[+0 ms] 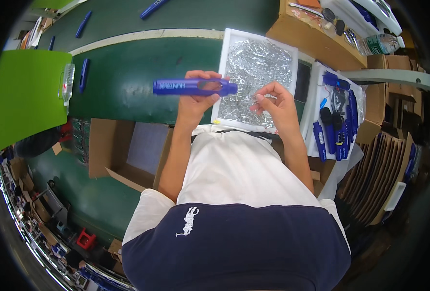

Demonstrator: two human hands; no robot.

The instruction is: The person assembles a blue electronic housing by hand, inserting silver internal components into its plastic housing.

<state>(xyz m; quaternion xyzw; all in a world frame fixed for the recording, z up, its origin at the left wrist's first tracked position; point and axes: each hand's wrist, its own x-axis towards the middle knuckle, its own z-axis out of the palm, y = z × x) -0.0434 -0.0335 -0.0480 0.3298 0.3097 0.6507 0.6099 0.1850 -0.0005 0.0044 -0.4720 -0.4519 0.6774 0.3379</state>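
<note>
My left hand (pixel 194 99) grips a blue plastic tube-shaped housing (pixel 176 87), held level with its narrower end to the right. An oval opening is cut through its side near my fingers. Under and beyond both hands lies a white tray (pixel 222 53) full of small shiny metal pieces (pixel 258 60), too fine to tell apart. Over the right part of this tray is my right hand (pixel 277 103), thumb and forefinger pinched together. Whatever sits at those fingertips blends into the metal pieces behind it.
On the right, a white foam tray (pixel 313 116) holds blue housings and dark parts. A cardboard box (pixel 101 145) stands at my left. Blue housings (pixel 84 75) lie along the green bench (pixel 127 63) and belt. A lime-green board (pixel 28 99) and a water bottle (pixel 382 44) flank the area.
</note>
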